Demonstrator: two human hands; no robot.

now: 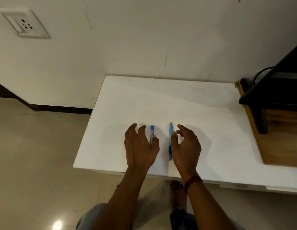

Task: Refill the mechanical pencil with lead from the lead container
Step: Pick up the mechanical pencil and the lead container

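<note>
A slim blue lead container point(152, 132) lies on the white table point(202, 113), pointing away from me. A blue mechanical pencil point(170, 138) lies parallel to it, a little to the right. My left hand point(140, 146) hovers over the container's near end, fingers spread, thumb next to it. My right hand point(186, 146) sits just right of the pencil, fingers curled and apart, thumb close to the barrel. Neither hand holds anything.
A wooden surface point(280, 138) with a black stand point(269, 97) on it borders the table on the right. A wall with a socket point(25, 24) is behind. Tiled floor point(36, 163) lies left of the table's edge.
</note>
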